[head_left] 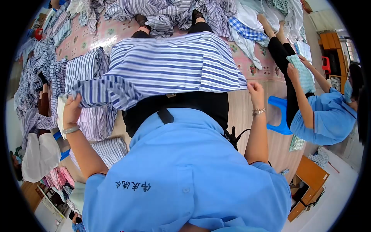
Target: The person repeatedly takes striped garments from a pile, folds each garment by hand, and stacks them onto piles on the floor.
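Observation:
A blue-and-white striped garment (166, 63) lies spread across my lap and thighs, with a pocket-like panel on its right part. My left hand (72, 110) is closed on its bunched left end, beside a small white piece of cloth. At the garment's lower right corner, my right hand (256, 92) pinches the edge between thumb and fingers. Folded striped clothes (85, 69) are stacked just left of the garment, with more striped pieces (96, 123) below them, near my left forearm.
Heaps of striped clothes (34, 77) lie at the left and far edge of a pink floral sheet (91, 40). At the right, a person in blue (324, 116) holds a green checked cloth (305, 75) near a blue stool (281, 116). A wooden cabinet (309, 181) stands lower right.

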A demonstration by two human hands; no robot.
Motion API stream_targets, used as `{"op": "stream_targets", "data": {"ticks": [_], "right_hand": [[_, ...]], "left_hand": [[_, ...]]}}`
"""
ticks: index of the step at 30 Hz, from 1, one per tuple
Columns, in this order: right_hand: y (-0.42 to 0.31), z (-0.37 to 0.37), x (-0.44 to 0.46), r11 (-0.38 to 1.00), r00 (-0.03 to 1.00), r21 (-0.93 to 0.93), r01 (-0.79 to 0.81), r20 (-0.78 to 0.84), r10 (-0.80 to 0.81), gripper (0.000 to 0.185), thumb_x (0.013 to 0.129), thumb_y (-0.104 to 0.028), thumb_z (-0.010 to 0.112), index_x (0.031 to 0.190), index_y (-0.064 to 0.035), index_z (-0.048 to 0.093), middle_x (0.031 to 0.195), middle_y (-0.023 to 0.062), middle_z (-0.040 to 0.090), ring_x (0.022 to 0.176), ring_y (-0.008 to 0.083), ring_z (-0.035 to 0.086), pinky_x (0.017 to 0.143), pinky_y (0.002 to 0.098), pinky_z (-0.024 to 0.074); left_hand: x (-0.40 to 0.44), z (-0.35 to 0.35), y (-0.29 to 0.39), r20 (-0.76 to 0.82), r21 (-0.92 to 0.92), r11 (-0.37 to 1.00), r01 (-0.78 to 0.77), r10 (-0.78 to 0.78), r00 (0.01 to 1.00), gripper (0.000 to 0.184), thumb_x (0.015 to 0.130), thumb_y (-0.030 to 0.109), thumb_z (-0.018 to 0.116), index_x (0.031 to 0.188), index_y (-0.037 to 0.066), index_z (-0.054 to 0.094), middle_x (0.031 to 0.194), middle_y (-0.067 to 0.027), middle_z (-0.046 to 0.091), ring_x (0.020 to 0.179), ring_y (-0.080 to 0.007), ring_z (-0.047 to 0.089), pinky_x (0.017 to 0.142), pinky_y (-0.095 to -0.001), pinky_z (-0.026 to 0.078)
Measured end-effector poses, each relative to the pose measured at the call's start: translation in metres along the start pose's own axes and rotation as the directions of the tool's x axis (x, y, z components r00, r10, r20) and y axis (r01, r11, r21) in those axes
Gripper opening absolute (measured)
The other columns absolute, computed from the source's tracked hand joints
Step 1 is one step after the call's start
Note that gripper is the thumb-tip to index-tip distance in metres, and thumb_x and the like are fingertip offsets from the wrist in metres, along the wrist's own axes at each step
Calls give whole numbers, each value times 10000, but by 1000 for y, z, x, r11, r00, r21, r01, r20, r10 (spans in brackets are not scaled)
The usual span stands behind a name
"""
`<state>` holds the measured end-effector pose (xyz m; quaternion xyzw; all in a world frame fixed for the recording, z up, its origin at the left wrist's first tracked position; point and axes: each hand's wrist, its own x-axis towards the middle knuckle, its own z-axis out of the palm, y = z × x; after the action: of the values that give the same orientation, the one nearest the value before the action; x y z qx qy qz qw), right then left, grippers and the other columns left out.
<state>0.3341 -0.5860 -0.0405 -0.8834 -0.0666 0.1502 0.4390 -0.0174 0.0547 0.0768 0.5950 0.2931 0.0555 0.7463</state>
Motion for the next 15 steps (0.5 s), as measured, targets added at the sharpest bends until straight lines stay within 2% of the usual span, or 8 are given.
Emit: {"op": "stream_targets", "data": {"ticks": [2, 4, 6, 7, 8, 10, 12, 15], "right_hand": [[-9, -6, 25, 989, 983, -67, 130, -118, -138, 141, 848, -156, 599, 915, -38, 559, 724, -20, 527, 621, 56, 465, 547, 214, 374], [-53, -19, 51, 907, 986, 408, 101, -166, -35, 177, 885, -219, 553, 855, -45, 544, 637, -43, 483, 546, 61, 451, 492, 210, 363], [-84, -15, 76, 878, 980, 469, 97, -197, -3, 220, 889, -273, 542, 845, -58, 542, 649, -41, 492, 568, 66, 477, 506, 202, 372], [-93, -13, 90, 842, 975, 532, 86, -220, 40, 263, 894, -328, 531, 834, -71, 540, 661, -39, 501, 591, 71, 503, 521, 194, 381], [-69, -14, 112, 877, 995, 476, -65, -31, 91, 323, 888, -408, 511, 859, -89, 553, 734, -20, 557, 694, 96, 559, 601, 238, 437], [-104, 19, 90, 535, 927, 785, -311, 127, 352, 297, 875, -403, 534, 875, -109, 575, 708, -25, 580, 643, 100, 526, 625, 258, 409], [-79, 22, 85, 539, 913, 740, -403, 368, 177, 279, 875, -383, 537, 870, -109, 584, 722, -9, 614, 678, 131, 561, 654, 296, 426], [-52, 27, 92, 543, 932, 763, -351, 341, 124, 262, 870, -354, 548, 857, -93, 579, 706, -4, 597, 674, 141, 550, 638, 295, 425]], "left_hand": [[11, 7, 0, 48, -9, 1000, -14, 14, 999, 299, 909, 185, 509, 1148, 6, 524, 1096, -56, 575, 1003, -140, 534, 872, -313, 415], [21, 45, 31, -177, -200, 975, -97, 62, 982, 317, 910, 228, 510, 1119, -8, 537, 1096, -85, 583, 1001, -181, 557, 889, -340, 424], [51, 46, 37, -231, -296, 944, -147, 78, 970, 337, 898, 248, 530, 1110, -14, 543, 1108, -110, 584, 1021, -213, 560, 907, -355, 425], [70, 33, 28, -327, -326, 941, -95, -18, 945, 347, 895, 253, 536, 1114, -16, 541, 1115, -113, 582, 1017, -219, 562, 904, -352, 426], [83, 27, 19, -412, -360, 932, -47, -114, 904, 357, 891, 258, 542, 1118, -17, 539, 1121, -116, 581, 1013, -225, 564, 902, -349, 428], [92, 37, 17, -442, -376, 924, -69, -114, 890, 367, 887, 260, 550, 1114, -28, 540, 1113, -121, 585, 1000, -225, 569, 891, -334, 434], [84, 49, 14, -433, -322, 941, -101, -51, 900, 350, 884, 253, 556, 1087, -33, 549, 1096, -119, 592, 985, -220, 577, 875, -332, 445], [78, 53, 15, -409, -348, 935, -72, -82, 909, 322, 888, 240, 553, 1060, -32, 550, 1080, -115, 598, 971, -217, 586, 852, -339, 462]]}}
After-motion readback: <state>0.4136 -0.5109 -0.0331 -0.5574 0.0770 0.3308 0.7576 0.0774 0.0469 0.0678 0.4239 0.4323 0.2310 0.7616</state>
